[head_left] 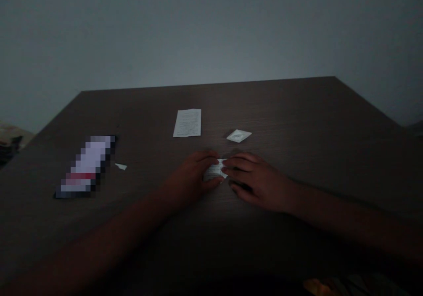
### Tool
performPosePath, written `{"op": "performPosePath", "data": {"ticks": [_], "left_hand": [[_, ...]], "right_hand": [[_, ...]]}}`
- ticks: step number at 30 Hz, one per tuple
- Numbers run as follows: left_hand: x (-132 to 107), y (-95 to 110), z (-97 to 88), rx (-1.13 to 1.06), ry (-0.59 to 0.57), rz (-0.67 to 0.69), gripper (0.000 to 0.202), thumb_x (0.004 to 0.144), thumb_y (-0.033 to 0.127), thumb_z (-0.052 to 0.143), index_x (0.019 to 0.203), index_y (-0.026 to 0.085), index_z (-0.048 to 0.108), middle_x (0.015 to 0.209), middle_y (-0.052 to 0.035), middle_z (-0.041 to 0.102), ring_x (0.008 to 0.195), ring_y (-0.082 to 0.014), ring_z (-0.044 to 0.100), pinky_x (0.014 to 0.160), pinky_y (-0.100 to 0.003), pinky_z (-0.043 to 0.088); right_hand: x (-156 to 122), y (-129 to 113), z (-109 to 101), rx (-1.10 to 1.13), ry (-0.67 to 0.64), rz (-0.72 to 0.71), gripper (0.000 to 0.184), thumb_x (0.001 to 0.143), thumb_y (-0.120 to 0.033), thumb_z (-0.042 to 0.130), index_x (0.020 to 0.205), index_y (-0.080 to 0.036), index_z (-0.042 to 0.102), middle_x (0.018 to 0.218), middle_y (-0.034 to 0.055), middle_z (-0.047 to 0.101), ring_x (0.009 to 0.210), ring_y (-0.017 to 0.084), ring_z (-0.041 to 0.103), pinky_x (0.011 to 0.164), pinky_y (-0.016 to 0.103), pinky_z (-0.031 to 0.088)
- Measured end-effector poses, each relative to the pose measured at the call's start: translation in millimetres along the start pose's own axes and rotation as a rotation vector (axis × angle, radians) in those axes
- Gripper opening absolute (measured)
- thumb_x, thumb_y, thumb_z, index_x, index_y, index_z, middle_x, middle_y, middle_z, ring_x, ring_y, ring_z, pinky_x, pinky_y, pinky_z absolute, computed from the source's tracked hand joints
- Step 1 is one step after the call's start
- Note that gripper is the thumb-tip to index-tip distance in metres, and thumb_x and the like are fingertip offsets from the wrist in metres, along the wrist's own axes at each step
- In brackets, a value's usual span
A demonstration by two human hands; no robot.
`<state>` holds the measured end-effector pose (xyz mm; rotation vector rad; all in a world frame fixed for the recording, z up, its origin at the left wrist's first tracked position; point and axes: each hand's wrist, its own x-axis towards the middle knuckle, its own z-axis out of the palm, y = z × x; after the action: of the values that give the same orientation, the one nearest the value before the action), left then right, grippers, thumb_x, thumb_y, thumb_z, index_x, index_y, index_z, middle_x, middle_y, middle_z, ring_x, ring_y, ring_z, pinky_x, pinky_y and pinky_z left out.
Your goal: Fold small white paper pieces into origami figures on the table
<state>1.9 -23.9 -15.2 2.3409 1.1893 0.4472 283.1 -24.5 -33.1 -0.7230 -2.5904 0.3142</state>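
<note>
A small piece of printed white paper (214, 171) lies on the table between my hands, partly covered by fingers. My left hand (193, 174) grips its left side, with the thumb along the near edge and the fingers along the far edge. My right hand (259, 177) presses its fingertips on the paper's right end, where a corner looks folded; its thumb rests a little nearer to me. Just beyond my right hand is a folded diamond-shaped paper (239, 136). A flat printed sheet (187, 123) lies farther back, left of the folded one.
On the left lies a phone (86, 166) with its screen lit and blurred out. A small white paper scrap (120, 166) is beside it. The dark wooden table (280, 106) meets a plain wall (211, 31) at its far edge. The light is dim.
</note>
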Motion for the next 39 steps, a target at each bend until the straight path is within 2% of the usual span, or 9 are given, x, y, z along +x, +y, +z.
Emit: {"op": "performPosePath", "data": {"ticks": [6, 10, 14, 17, 20, 23, 27, 30, 39], "left_hand": [[1.3, -6.6, 6.0, -0.003, 0.038, 0.007, 0.039, 0.105, 0.037, 0.081, 0.143, 0.026, 0.075, 0.163, -0.0113, 0.071, 0.152, -0.0382, 0.069, 0.136, -0.059, 0.054], [1.1, -3.9, 3.9, -0.013, 0.033, -0.006, 0.037, 0.106, 0.036, 0.08, 0.141, 0.027, 0.077, 0.162, -0.0101, 0.072, 0.15, -0.0394, 0.07, 0.136, -0.058, 0.054], [0.3, -4.8, 4.1, -0.012, 0.049, 0.001, 0.038, 0.104, 0.035, 0.082, 0.142, 0.03, 0.077, 0.16, -0.0067, 0.073, 0.148, -0.0412, 0.07, 0.133, -0.061, 0.057], [0.3, -8.5, 6.8, 0.0, 0.063, 0.045, 0.039, 0.106, 0.034, 0.081, 0.144, 0.029, 0.077, 0.16, -0.0091, 0.073, 0.147, -0.04, 0.071, 0.132, -0.062, 0.057], [1.1, -10.1, 8.0, 0.017, 0.073, 0.088, 0.035, 0.108, 0.032, 0.079, 0.143, 0.029, 0.078, 0.158, -0.0089, 0.074, 0.146, -0.0375, 0.071, 0.13, -0.06, 0.058], [2.1, -8.7, 6.3, 0.027, 0.054, 0.088, 0.026, 0.107, 0.032, 0.081, 0.132, 0.033, 0.084, 0.157, -0.0059, 0.075, 0.145, -0.0364, 0.072, 0.129, -0.055, 0.059], [3.1, -8.5, 4.3, 0.032, 0.053, 0.069, 0.022, 0.108, 0.029, 0.079, 0.128, 0.029, 0.086, 0.157, -0.0076, 0.075, 0.146, -0.0346, 0.071, 0.13, -0.054, 0.058], [4.0, -10.7, 4.4, 0.037, 0.051, 0.067, 0.021, 0.105, 0.031, 0.083, 0.125, 0.025, 0.087, 0.156, -0.0107, 0.075, 0.145, -0.0346, 0.072, 0.129, -0.053, 0.059], [3.3, -5.7, 1.7, 0.102, 0.04, 0.043, 0.022, 0.105, 0.029, 0.084, 0.126, 0.024, 0.087, 0.158, -0.0119, 0.075, 0.145, -0.0346, 0.073, 0.129, -0.055, 0.06]], "right_hand": [[0.3, -2.5, 2.4, -0.024, 0.002, 0.027, 0.039, 0.115, -0.024, 0.065, 0.15, -0.018, 0.079, 0.157, 0.0191, 0.075, 0.15, 0.037, 0.068, 0.127, 0.062, 0.059], [0.6, -3.2, 2.5, -0.027, 0.01, 0.024, 0.039, 0.115, -0.023, 0.063, 0.15, -0.018, 0.079, 0.156, 0.0181, 0.076, 0.15, 0.035, 0.068, 0.128, 0.058, 0.059], [-0.1, -1.8, 2.7, -0.014, 0.011, 0.03, 0.04, 0.114, -0.024, 0.065, 0.151, -0.017, 0.079, 0.157, 0.0192, 0.075, 0.151, 0.036, 0.067, 0.128, 0.06, 0.059], [-0.4, -0.5, 3.1, -0.007, 0.003, 0.024, 0.04, 0.114, -0.024, 0.065, 0.151, -0.016, 0.078, 0.158, 0.0201, 0.074, 0.151, 0.037, 0.067, 0.127, 0.062, 0.059], [0.8, 0.3, 2.5, 0.005, -0.002, 0.023, 0.041, 0.114, -0.023, 0.064, 0.153, -0.017, 0.077, 0.158, 0.0196, 0.074, 0.15, 0.036, 0.067, 0.127, 0.062, 0.059], [2.3, 1.6, 1.4, 0.018, 0.002, 0.008, 0.043, 0.115, -0.024, 0.064, 0.156, -0.019, 0.075, 0.156, 0.0182, 0.075, 0.148, 0.035, 0.068, 0.127, 0.061, 0.059], [1.9, 3.8, -0.2, 0.006, 0.016, -0.047, 0.037, 0.116, -0.023, 0.064, 0.149, -0.016, 0.079, 0.156, 0.0209, 0.074, 0.151, 0.035, 0.067, 0.128, 0.058, 0.058], [1.1, 4.2, -1.9, -0.002, 0.016, -0.065, 0.034, 0.116, -0.022, 0.063, 0.144, -0.018, 0.082, 0.16, 0.021, 0.072, 0.155, 0.035, 0.064, 0.128, 0.058, 0.057], [2.6, 5.7, -11.7, -0.024, -0.041, -0.058, 0.035, 0.117, -0.029, 0.065, 0.146, -0.022, 0.083, 0.171, 0.0196, 0.064, 0.163, 0.035, 0.057, 0.13, 0.057, 0.056]]}}
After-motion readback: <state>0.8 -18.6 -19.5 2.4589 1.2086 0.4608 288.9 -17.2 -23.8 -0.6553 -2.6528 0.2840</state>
